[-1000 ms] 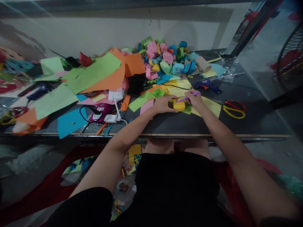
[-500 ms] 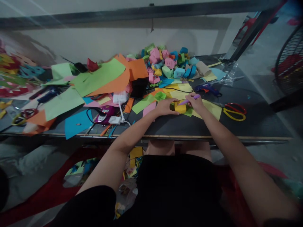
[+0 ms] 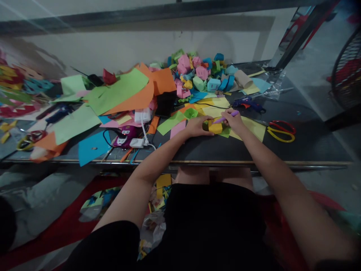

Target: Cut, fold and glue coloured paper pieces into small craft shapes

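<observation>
Black clothing fills the bottom centre of the frame, below the dark desk. Just right of centre, the left hand curls its fingers around a yellow paper piece; the right hand pinches a purple pen in its fingers, tip at the piece. Beyond lie a blue glue gun and, upper centre, piled paper shapes.

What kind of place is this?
Probably a craft workspace: the table has colored paper sheets, a heap of little paper shapes and scissors. I can't tell if it's a home or a workshop.
</observation>
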Tool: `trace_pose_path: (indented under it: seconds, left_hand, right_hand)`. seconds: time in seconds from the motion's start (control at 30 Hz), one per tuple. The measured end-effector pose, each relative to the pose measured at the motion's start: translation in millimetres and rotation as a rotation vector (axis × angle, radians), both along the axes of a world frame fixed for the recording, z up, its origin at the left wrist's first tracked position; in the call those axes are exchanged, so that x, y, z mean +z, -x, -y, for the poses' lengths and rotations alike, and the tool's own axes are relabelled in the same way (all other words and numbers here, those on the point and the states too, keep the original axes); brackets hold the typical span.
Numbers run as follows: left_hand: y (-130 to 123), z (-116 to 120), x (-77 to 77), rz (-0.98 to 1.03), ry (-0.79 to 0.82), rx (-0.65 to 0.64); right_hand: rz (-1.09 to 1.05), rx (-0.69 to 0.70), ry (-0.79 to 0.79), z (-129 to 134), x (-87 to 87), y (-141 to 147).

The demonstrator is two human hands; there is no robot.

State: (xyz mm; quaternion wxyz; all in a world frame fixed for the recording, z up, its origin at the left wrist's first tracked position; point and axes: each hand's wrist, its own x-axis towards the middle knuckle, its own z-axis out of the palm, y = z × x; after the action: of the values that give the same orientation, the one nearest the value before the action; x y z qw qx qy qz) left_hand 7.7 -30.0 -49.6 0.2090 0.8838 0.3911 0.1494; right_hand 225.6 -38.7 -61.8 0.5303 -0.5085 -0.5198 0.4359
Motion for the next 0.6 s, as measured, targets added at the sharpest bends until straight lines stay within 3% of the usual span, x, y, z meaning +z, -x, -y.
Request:
trace_pose_path:
  seconds: [0.17,0.3,0.6]
  left_hand:
    - [0.1,1.0,-0.5,-0.014,-0.009,0.023]
    - [0.7,0.6,-2.8,-0.004,-0.032,0.016]
    - [1.3,-0.5,-6.1,-0.006,-0.044,0.010]
  right_hand:
    - [-0.033,-0.020,-0.037,-1.3,0.4,-0.4]
    - [-0.155,-0.155,-0.065,-2.6,3.8,-3.4]
    - [-0.143,-0.191,0.067,-3.7,4.2,-3.4]
